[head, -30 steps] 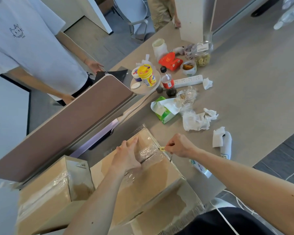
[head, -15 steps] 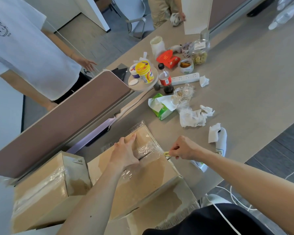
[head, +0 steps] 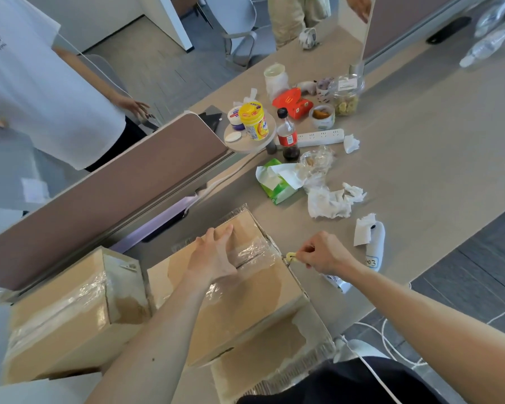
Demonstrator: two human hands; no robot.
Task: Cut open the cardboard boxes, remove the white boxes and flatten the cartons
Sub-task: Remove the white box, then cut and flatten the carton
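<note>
A taped cardboard box (head: 254, 298) lies on the table in front of me, its top seam covered in shiny clear tape. My left hand (head: 213, 258) rests flat on the top, fingers spread over the tape. At the box's right edge my right hand (head: 321, 253) pinches a small yellow cutter (head: 290, 256), whose tip touches the taped corner. A second taped cardboard box (head: 70, 310) stands to the left. No white boxes show.
A brown desk divider (head: 114, 193) runs behind the boxes. Crumpled tissues (head: 330, 199), a green tissue pack (head: 274, 182), a cola bottle (head: 286, 132), a power strip (head: 321, 137) and food tubs crowd the table beyond. A person in a white shirt (head: 41, 91) stands at far left.
My right hand with the cutter has slid a little along the box's right edge toward me. The left hand stays pressed on top. The person at left shifted slightly.
</note>
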